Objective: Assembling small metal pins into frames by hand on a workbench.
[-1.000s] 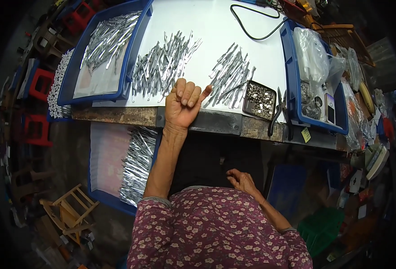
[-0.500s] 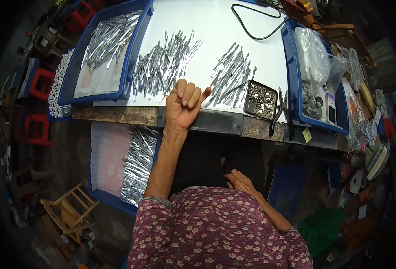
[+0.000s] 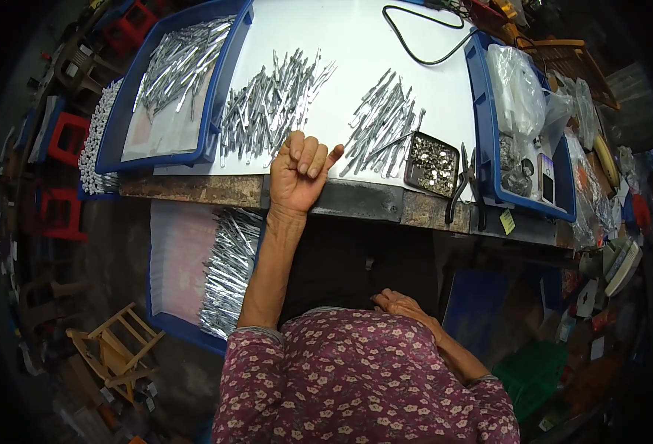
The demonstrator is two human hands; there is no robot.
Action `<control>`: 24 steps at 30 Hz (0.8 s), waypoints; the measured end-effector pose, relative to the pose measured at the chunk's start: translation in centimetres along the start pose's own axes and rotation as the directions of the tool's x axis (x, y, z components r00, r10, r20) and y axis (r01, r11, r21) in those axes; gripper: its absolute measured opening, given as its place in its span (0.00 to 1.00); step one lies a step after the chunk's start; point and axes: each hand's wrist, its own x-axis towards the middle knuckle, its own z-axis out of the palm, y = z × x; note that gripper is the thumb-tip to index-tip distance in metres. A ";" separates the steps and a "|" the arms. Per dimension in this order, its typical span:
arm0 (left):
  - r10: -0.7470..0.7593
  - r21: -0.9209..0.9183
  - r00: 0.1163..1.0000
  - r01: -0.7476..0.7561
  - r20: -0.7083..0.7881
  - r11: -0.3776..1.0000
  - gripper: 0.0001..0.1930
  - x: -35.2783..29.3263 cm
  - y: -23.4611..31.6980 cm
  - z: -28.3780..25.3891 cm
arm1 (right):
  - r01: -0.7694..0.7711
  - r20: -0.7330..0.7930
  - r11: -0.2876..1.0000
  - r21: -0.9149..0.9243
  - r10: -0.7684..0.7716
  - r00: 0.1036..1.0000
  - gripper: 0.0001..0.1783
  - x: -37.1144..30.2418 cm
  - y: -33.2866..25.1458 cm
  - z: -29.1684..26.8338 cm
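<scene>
My left hand is curled into a loose fist at the front edge of the white table, thumb out to the right. I see nothing in it. Just beyond it lie two heaps of thin silver metal pieces: the left heap and the right heap. My right hand rests low under the table edge, against my flowered top, fingers loose with nothing in them.
A blue tray at the left holds more metal pieces. A small dark tin of tiny parts and pliers lie to the right, next to a blue tray with plastic bags. A lower tray of metal pieces sits under the table. A black cable crosses the back.
</scene>
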 end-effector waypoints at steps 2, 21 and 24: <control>-0.009 -0.014 1.000 0.010 0.024 1.000 0.11 -0.1 0.2 -0.3 | -0.077 -0.015 0.995 0.063 0.078 0.997 0.15 -0.1 -0.9 -0.2; 0.012 0.092 0.999 -0.009 -0.030 0.996 0.10 0.0 0.3 -0.8 | -0.282 0.184 0.742 0.608 0.214 0.960 0.20 1.5 0.5 -2.1; 0.008 0.090 1.000 -0.007 -0.015 0.996 0.10 0.0 0.3 -0.8 | -0.397 0.255 0.601 0.693 0.311 0.916 0.19 1.6 -0.3 -3.0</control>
